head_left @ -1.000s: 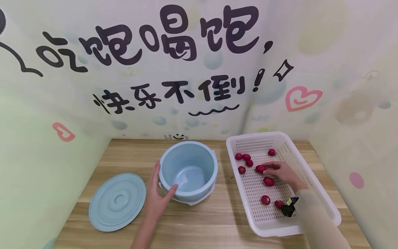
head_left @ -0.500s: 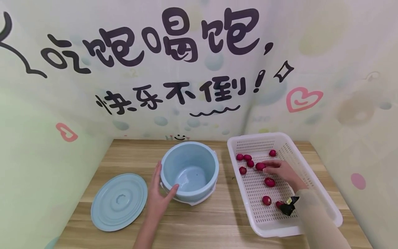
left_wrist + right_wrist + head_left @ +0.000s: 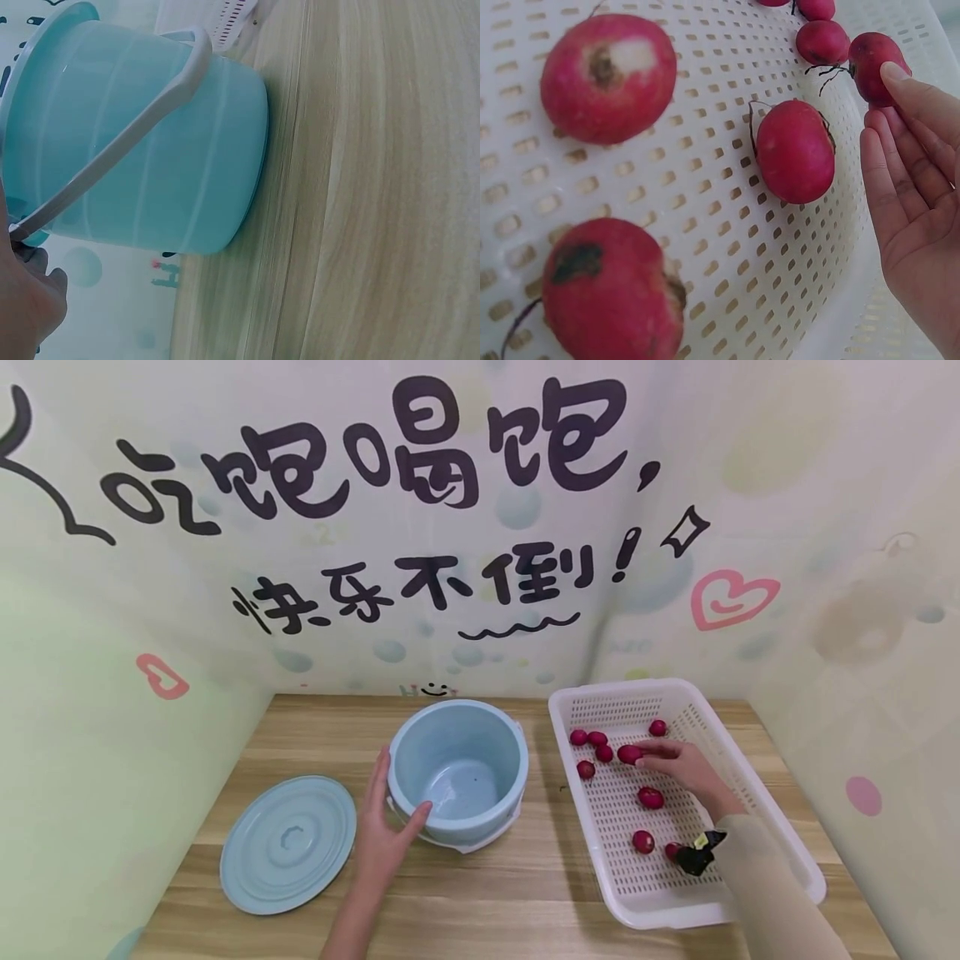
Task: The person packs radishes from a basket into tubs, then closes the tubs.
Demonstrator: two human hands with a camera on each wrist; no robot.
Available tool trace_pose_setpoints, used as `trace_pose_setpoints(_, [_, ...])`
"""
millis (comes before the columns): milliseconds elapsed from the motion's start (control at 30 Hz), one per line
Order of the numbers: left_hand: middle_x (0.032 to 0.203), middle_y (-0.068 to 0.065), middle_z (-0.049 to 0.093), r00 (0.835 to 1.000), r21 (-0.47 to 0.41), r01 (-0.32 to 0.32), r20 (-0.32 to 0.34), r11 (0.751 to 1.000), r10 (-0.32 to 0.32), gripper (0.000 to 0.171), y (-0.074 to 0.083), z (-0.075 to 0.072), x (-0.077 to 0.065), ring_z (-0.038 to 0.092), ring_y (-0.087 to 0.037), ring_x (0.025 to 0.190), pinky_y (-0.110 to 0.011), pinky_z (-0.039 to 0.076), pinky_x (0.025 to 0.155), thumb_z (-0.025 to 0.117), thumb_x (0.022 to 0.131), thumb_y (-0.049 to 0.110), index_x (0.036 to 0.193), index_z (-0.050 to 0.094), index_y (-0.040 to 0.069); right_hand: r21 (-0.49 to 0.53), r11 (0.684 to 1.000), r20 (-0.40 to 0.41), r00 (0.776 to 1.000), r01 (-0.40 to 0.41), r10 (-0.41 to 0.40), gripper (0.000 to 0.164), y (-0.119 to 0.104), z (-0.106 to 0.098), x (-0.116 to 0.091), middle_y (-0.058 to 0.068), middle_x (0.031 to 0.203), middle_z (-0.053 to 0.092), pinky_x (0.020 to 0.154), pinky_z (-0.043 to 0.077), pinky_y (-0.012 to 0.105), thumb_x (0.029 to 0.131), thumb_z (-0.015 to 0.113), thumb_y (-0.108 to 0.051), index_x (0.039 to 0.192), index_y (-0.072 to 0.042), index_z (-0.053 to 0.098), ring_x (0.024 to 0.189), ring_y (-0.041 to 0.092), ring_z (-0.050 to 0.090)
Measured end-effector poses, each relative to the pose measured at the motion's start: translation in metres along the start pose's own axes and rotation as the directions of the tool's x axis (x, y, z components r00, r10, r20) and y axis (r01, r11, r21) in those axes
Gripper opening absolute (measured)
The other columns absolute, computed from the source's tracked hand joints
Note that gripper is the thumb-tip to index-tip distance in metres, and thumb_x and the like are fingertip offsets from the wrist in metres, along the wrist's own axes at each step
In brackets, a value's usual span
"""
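Note:
My left hand holds the near-left side of a light blue bucket, its thumb at the rim and its fingers along the outer wall. In the left wrist view, the grey handle hangs down across the bucket's side and the hand is at its end, partly cut off. My right hand pinches a red radish between thumb and fingertips over the white plastic basket. In the right wrist view, thin dark roots trail from that radish. Several other radishes lie on the basket's slotted floor.
A round light blue lid lies on the wooden table left of the bucket. Walls with printed lettering stand behind and at both sides. A black strap piece sits at the right wrist, above a radish.
My right hand has shifted slightly toward the back of the basket, and the radish in its fingertips has moved with it. My left hand stays at the bucket.

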State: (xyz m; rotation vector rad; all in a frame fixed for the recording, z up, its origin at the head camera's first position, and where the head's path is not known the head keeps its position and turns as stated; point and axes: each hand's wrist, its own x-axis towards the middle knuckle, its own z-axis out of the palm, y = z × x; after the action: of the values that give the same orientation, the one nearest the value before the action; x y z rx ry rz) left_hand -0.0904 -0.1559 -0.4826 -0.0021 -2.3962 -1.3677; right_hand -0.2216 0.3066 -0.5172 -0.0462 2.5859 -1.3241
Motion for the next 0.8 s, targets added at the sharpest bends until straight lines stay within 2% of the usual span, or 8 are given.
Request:
trace_pose_setpoints(133, [0.166,-0.004,0.026,1.000,-0.004,0.009,0.005,1.000,-0.009,0.093,0.001,-0.001,0.000,0.027,-0.028,0.153,-0.052,0.032,0.119,0.080,0.082,0.022,0.158,0.027,0.014,-0.022,1.000,-0.014,1.000,0.005,-0.005,0.053,-0.002,0.001,0.001,0.019,0.132,0.065,0.095,0.045,0.037,0.091,0.071,-0.039,0.133,-0.007,0.063,0.114,0.024,0.054])
trace_pose_setpoints(267, [0.166,-0.005,0.026,1.000,-0.016,0.002,0.005,1.000,-0.002,0.092,0.001,-0.002,-0.001,0.026,-0.030,0.152,-0.052,0.033,0.119,0.079,0.083,0.023,0.158,0.027,0.012,-0.026,1.000,-0.018,1.000,0.009,-0.010,0.054,-0.004,0.001,0.000,0.019,0.133,0.064,0.095,0.045,0.036,0.091,0.071,-0.038,0.133,-0.006,0.062,0.114,0.024,0.054])
trace_pose_setpoints(500, [0.166,-0.006,0.024,1.000,-0.026,0.004,0.007,1.000,-0.004,0.092,0.000,-0.001,0.000,0.025,-0.032,0.153,-0.056,0.032,0.119,0.079,0.083,0.022,0.158,0.027,0.012,0.014,1.000,-0.019,1.000,0.023,-0.022,0.055,-0.007,0.000,-0.002,0.023,0.135,0.061,0.101,0.046,0.048,0.092,0.070,-0.036,0.136,-0.003,0.060,0.121,0.032,0.052])
trace_pose_setpoints(633, [0.166,-0.008,0.026,1.000,-0.030,-0.002,0.002,1.000,0.002,0.092,0.000,0.000,0.000,0.026,-0.033,0.152,-0.056,0.032,0.119,0.079,0.082,0.018,0.158,0.027,0.012,0.004,0.999,-0.025,0.999,0.036,-0.036,0.052,-0.009,-0.001,-0.003,0.022,0.132,0.064,0.098,0.047,0.041,0.093,0.070,-0.034,0.134,-0.004,0.061,0.116,0.027,0.055])
trace_pose_setpoints(800, [0.166,-0.008,0.025,1.000,-0.028,0.001,0.000,1.000,-0.001,0.091,0.000,-0.001,-0.001,0.027,-0.033,0.152,-0.056,0.032,0.119,0.079,0.083,0.020,0.158,0.027,0.013,-0.011,0.998,-0.028,0.998,0.054,-0.054,0.050,-0.013,-0.001,-0.005,0.019,0.130,0.066,0.094,0.047,0.031,0.092,0.071,-0.034,0.133,-0.005,0.063,0.109,0.014,0.058])
